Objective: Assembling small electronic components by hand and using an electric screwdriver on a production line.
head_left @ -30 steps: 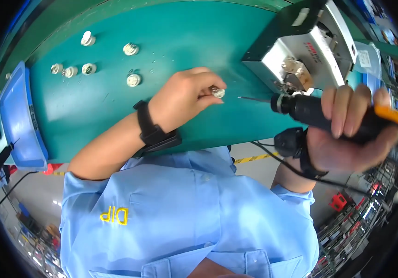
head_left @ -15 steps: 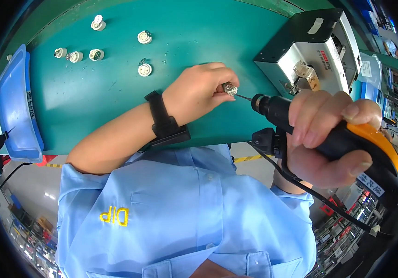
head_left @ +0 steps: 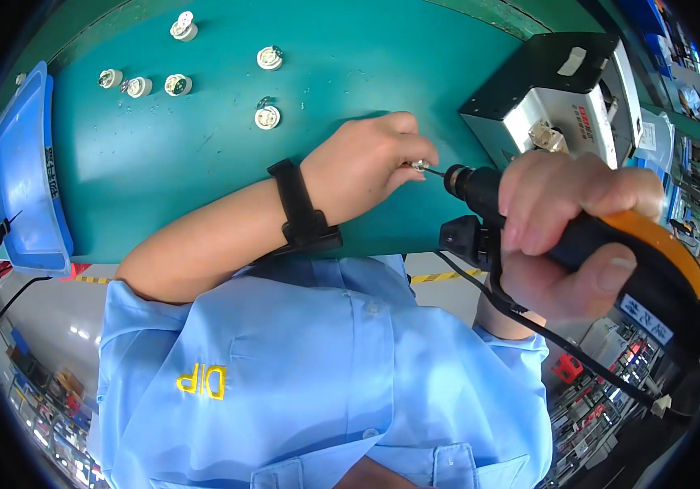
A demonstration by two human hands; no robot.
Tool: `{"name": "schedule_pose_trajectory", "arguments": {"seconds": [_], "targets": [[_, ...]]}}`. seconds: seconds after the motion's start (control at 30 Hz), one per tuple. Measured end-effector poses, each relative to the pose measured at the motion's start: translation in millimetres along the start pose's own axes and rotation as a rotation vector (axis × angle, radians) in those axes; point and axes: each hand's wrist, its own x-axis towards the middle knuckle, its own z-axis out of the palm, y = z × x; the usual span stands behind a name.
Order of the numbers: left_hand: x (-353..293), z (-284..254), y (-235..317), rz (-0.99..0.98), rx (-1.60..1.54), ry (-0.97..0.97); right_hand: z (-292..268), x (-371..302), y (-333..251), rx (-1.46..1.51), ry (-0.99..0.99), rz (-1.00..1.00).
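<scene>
Since a second ago, the right hand (head_left: 570, 236) has brought its powered screwdriver (head_left: 484, 192) leftward, and the slim bit (head_left: 436, 172) now reaches the small metallic part (head_left: 420, 165) at the left hand (head_left: 370, 159). That part sits in a tight thumb-and-forefinger pinch, mostly hidden, so whether the bit is seated cannot be told; the right hand's fingers are wrapped round the thick black driver body. Slipping looks the likeliest trouble: a bit meeting the part off-line could skid into the left thumb or forefinger, which lie right beside it. With the part held clear of the surface (head_left: 146, 179) and backed only by fingertips, torque could twist it loose, dropping it below the left hand. A black cord (head_left: 566, 341) runs beneath the right wrist and might drag the driver off line if pulled taut. Six white round fittings (head_left: 267, 119), up and left of the left hand, seem out of harm's way.
</scene>
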Motion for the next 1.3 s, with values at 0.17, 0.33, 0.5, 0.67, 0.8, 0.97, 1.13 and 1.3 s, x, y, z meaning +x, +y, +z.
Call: {"name": "schedule_pose_trajectory", "arguments": {"seconds": [0.17,0.33,0.5,0.67,0.8,0.97,1.13,1.3], "targets": [[2,1,6,0.049,-0.017,0.026,0,-10,-14,-0.027,0.117,-0.075],[-2,-1,17,0.051,0.234,0.046,-31,-14,-91,-0.07,0.323,-0.174],[2,2,22,0.044,0.299,-0.024,-55,-9,-89,-0.157,0.37,-0.204],[0,3,19,-0.008,0.241,-0.054,-66,-10,-61,-0.173,0.366,-0.169],[-4,8,19,0.019,0.155,0.11,-80,-3,-49,-0.071,0.222,-0.128],[-4,7,14,-0.046,0.047,0.059,-99,8,-54,0.005,0.203,-0.038],[5,5,14,-0.244,-0.13,-0.039,-87,8,-39,0.14,0.308,0.07],[-3,2,7,-0.237,-0.265,-0.064,-32,-11,-35,0.151,0.227,-0.02]]}}
